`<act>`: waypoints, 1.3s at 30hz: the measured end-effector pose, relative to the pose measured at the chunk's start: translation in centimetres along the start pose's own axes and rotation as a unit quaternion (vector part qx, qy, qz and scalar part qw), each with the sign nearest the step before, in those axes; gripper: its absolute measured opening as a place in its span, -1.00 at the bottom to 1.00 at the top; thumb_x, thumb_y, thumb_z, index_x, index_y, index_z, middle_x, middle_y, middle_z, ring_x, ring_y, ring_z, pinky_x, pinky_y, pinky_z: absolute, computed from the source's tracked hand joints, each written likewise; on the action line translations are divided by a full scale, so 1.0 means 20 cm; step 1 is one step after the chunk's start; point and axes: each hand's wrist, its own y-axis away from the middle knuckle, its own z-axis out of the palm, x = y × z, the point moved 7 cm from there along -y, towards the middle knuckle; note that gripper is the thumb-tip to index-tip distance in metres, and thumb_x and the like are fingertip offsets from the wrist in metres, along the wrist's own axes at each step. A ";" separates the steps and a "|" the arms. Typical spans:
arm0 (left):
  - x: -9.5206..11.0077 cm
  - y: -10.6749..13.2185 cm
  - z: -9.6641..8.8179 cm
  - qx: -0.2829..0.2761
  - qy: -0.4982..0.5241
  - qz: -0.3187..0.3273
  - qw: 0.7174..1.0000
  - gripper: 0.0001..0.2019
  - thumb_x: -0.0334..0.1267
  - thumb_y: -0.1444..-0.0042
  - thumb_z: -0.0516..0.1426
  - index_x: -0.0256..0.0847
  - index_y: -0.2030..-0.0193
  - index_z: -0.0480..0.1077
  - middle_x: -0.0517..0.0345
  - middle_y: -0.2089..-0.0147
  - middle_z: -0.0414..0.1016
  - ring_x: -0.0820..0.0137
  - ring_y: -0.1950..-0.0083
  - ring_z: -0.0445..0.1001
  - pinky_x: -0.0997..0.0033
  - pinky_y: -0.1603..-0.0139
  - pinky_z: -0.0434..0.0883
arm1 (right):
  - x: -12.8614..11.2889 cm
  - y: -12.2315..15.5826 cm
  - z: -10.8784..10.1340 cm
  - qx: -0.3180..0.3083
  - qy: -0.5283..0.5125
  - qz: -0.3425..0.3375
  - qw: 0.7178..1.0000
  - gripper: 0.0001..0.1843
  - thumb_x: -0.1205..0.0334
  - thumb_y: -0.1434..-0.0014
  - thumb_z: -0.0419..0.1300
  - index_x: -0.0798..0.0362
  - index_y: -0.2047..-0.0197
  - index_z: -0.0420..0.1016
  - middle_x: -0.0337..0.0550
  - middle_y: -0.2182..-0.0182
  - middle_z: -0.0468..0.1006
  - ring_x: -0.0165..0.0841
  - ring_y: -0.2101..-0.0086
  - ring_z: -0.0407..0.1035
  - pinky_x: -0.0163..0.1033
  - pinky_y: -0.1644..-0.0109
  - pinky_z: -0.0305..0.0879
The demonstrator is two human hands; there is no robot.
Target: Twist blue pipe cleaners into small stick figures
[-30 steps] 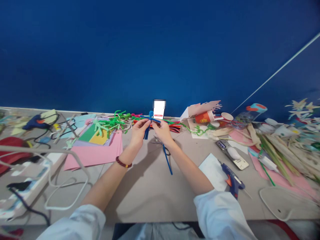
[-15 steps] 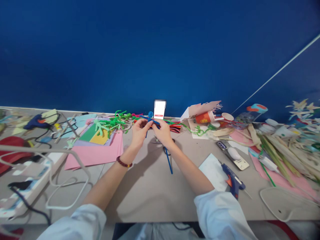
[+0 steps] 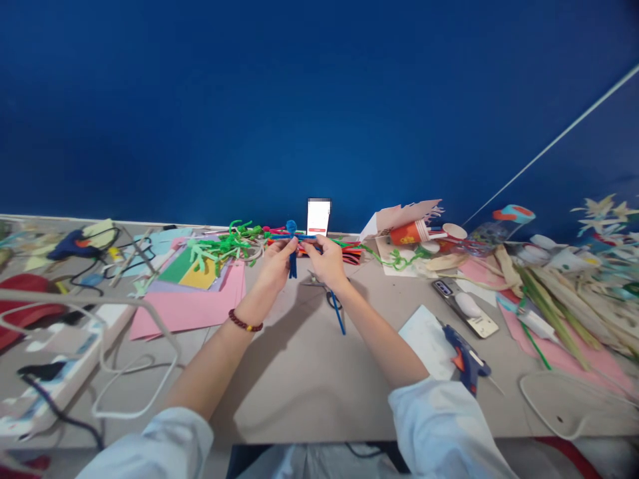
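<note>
Both hands pinch a small blue pipe-cleaner figure [image 3: 292,267] above the far middle of the table. It has a round coiled head on top, pieces reaching out sideways and strands hanging down. My left hand [image 3: 277,263] is closed on its left side, and my right hand [image 3: 324,261] on its right side; the fingertips nearly meet at its middle. Below my right hand lies a blue pipe cleaner [image 3: 338,313], across the dark handles of a pair of scissors [image 3: 330,301]. Part of the scissors is hidden by the right wrist.
A lit phone [image 3: 318,216] stands against the blue wall. Green pipe cleaners [image 3: 239,236] and pink paper [image 3: 190,309] lie left. To the right are a glue gun [image 3: 466,359], another phone [image 3: 442,289], paper cups [image 3: 409,233] and dried husks. A power strip [image 3: 64,372] sits far left.
The blue figure has shifted slightly left and turned more upright, its hanging strands now showing between the hands. My left hand has moved a little left.
</note>
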 end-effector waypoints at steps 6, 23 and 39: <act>-0.02 0.01 0.01 -0.013 0.015 -0.036 0.999 -0.69 -0.15 0.30 0.38 -0.26 0.46 0.44 0.18 0.46 0.47 0.50 0.46 0.40 0.47 0.37 0.38 | 0.03 -0.01 0.02 -0.022 -0.092 0.053 0.994 -0.81 0.11 -0.02 0.19 0.06 0.38 0.48 -0.21 0.45 0.56 -0.36 0.44 0.45 -0.28 0.31 0.39; 0.00 0.02 -0.05 0.060 -0.060 0.010 0.996 -0.87 -0.23 0.10 0.24 -0.23 0.47 0.41 0.22 0.51 0.40 0.53 0.50 0.33 0.50 0.46 0.27 | 0.02 0.00 -0.06 0.067 0.082 -0.019 0.994 -0.73 0.10 -0.12 0.11 0.00 0.24 0.59 -0.14 0.27 0.60 -0.28 0.25 0.45 -0.19 0.13 0.36; 0.00 0.02 0.00 -0.001 -0.053 -0.018 0.998 -0.76 -0.20 0.25 0.35 -0.29 0.48 0.45 0.08 0.42 0.51 0.44 0.38 0.44 0.44 0.33 0.37 | -0.08 0.06 0.03 0.000 0.390 -0.301 0.870 -0.73 0.28 -0.27 -0.01 0.01 0.13 0.51 0.00 0.19 0.52 -0.22 0.09 0.33 -0.06 0.00 0.19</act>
